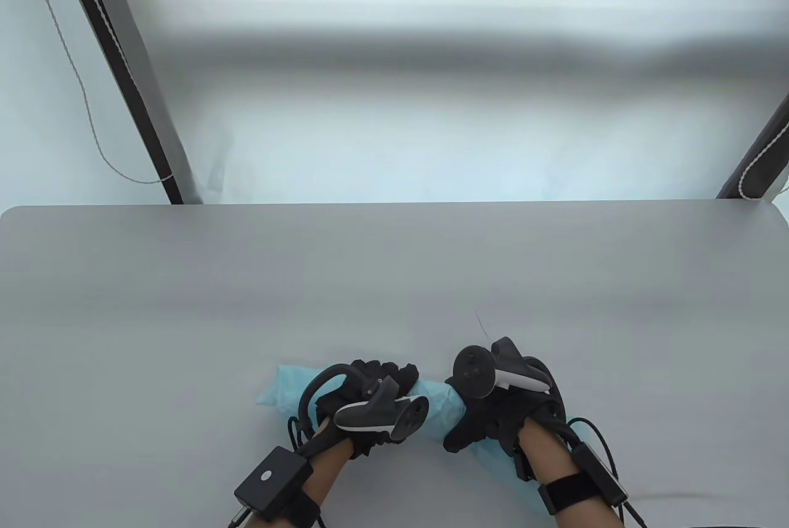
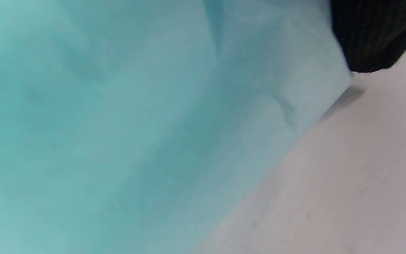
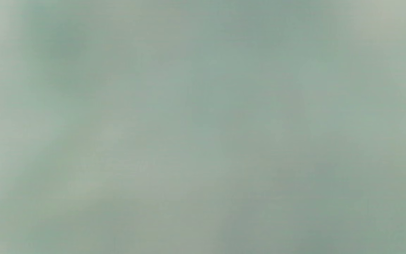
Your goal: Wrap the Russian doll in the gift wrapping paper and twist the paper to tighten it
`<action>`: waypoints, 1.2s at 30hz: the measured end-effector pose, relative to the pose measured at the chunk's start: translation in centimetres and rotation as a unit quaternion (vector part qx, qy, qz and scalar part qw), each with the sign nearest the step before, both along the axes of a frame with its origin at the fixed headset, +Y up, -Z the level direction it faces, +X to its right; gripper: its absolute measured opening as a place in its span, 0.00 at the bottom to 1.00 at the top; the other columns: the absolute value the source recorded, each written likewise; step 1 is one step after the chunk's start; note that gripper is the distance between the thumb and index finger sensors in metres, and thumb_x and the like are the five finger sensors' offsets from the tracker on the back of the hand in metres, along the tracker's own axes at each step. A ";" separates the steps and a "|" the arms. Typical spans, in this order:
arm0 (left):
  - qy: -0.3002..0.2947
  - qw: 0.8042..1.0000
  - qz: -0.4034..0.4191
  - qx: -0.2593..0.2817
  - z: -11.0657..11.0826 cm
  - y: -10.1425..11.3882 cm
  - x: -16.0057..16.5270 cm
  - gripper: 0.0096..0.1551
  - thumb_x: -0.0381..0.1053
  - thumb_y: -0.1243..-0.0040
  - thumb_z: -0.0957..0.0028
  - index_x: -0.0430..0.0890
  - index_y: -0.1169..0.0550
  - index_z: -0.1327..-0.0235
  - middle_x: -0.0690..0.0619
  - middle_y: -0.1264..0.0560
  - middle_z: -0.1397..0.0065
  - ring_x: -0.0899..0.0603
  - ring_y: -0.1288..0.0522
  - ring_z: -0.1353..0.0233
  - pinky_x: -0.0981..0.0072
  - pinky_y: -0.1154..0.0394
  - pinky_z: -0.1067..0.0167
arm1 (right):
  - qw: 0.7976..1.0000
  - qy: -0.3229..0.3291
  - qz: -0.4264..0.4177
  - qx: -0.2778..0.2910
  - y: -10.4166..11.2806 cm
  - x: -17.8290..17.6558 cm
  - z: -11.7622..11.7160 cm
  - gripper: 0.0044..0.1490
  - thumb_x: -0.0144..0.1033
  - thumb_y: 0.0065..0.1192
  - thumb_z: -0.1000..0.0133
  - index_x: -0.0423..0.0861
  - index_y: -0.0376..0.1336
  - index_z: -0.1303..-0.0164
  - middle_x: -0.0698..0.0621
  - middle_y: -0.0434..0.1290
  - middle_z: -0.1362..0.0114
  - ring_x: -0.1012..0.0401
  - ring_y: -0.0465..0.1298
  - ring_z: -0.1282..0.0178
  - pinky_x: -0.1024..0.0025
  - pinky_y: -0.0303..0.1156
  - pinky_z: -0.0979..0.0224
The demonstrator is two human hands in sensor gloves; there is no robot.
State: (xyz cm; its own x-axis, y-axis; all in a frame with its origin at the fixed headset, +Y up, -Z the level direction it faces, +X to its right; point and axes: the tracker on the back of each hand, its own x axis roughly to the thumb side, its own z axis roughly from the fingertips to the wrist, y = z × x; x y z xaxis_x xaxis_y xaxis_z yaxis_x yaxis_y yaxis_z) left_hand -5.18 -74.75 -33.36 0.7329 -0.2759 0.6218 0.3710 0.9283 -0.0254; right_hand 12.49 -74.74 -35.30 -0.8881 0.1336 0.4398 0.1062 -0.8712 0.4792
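Both hands are clenching a roll of light blue wrapping paper [image 1: 431, 408] near the front edge of the grey surface [image 1: 394, 281]: the left hand [image 1: 363, 402] is gripping its left part, the right hand [image 1: 499, 411] its right end. The roll is lying left to right. The doll is hidden inside. The thin paper looks soft and tearable, so twisting is best done at the loose ends.
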 end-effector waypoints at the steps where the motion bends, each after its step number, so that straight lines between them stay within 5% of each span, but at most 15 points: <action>1: 0.003 1.000 0.004 -0.023 -0.2 0.1 -0.1 0.67 0.75 0.26 0.63 0.46 0.44 0.20 0.44 0.27 0.22 0.36 0.20 0.32 0.36 0.27 0.36 | 0.999 0.020 0.015 0.033 0.2 -0.2 0.2 0.73 0.71 0.77 0.53 0.43 0.48 0.08 0.38 0.66 0.13 0.43 0.71 0.19 0.36 0.63 0.17; 6: 0.044 0.989 0.043 -0.136 -1.3 0.2 -0.7 0.67 0.76 0.26 0.62 0.44 0.41 0.19 0.43 0.25 0.24 0.36 0.18 0.36 0.37 0.25 0.39 | 0.984 0.087 0.073 0.138 0.4 -0.9 1.0 0.75 0.69 0.77 0.54 0.44 0.45 0.07 0.38 0.63 0.11 0.43 0.66 0.14 0.36 0.61 0.15; 9: 0.049 0.984 0.062 -0.159 -1.5 -0.1 -1.2 0.67 0.76 0.27 0.62 0.43 0.41 0.19 0.42 0.25 0.24 0.36 0.19 0.37 0.38 0.25 0.40 | 0.980 0.097 0.076 0.158 0.5 -1.1 1.2 0.74 0.69 0.77 0.54 0.44 0.44 0.08 0.39 0.63 0.11 0.43 0.66 0.14 0.37 0.61 0.15; 14: 0.058 0.990 0.065 -0.113 -0.8 0.0 -1.7 0.67 0.76 0.30 0.60 0.46 0.48 0.18 0.43 0.31 0.18 0.35 0.24 0.29 0.33 0.32 0.33 | 0.989 0.064 0.038 0.128 0.3 -0.7 0.8 0.73 0.71 0.78 0.54 0.42 0.50 0.10 0.39 0.69 0.17 0.46 0.73 0.23 0.40 0.66 0.18; 19: 0.085 0.996 0.013 -0.032 -0.2 0.3 -1.4 0.70 0.75 0.32 0.59 0.50 0.56 0.16 0.41 0.40 0.12 0.25 0.49 0.12 0.19 0.51 0.26 | 0.998 0.009 -0.001 0.063 0.0 0.2 0.0 0.73 0.73 0.78 0.54 0.40 0.52 0.11 0.38 0.71 0.19 0.46 0.75 0.26 0.41 0.69 0.20; 25: 0.080 0.996 0.009 -0.027 -0.4 0.0 -1.1 0.67 0.73 0.29 0.58 0.49 0.53 0.18 0.42 0.34 0.16 0.30 0.32 0.20 0.26 0.39 0.28 | 0.999 0.004 -0.022 0.046 -0.1 0.6 -0.2 0.72 0.72 0.78 0.53 0.41 0.51 0.10 0.38 0.70 0.18 0.45 0.73 0.25 0.40 0.67 0.20; 30: 0.075 0.995 0.018 -0.065 -0.8 0.1 -1.4 0.67 0.73 0.27 0.60 0.45 0.46 0.19 0.41 0.27 0.22 0.35 0.22 0.30 0.32 0.31 0.33 | 0.988 0.042 0.035 0.143 0.5 -0.3 1.0 0.74 0.72 0.76 0.54 0.43 0.48 0.08 0.38 0.67 0.14 0.45 0.73 0.22 0.40 0.66 0.19; 32: 0.088 0.989 0.027 -0.118 -1.3 0.3 -1.7 0.67 0.73 0.27 0.59 0.42 0.45 0.18 0.41 0.27 0.23 0.35 0.22 0.31 0.33 0.30 0.35 | 0.977 0.041 0.075 0.194 0.6 -0.8 1.7 0.73 0.71 0.75 0.53 0.43 0.47 0.07 0.37 0.66 0.13 0.45 0.73 0.20 0.40 0.66 0.19; 36: 0.093 0.982 0.032 -0.163 -1.5 0.5 -2.1 0.66 0.72 0.26 0.58 0.41 0.44 0.18 0.40 0.26 0.23 0.35 0.22 0.32 0.33 0.30 0.35 | 0.971 0.042 0.105 0.211 0.5 -1.5 2.0 0.73 0.71 0.75 0.53 0.44 0.46 0.07 0.37 0.65 0.12 0.44 0.71 0.18 0.40 0.65 0.18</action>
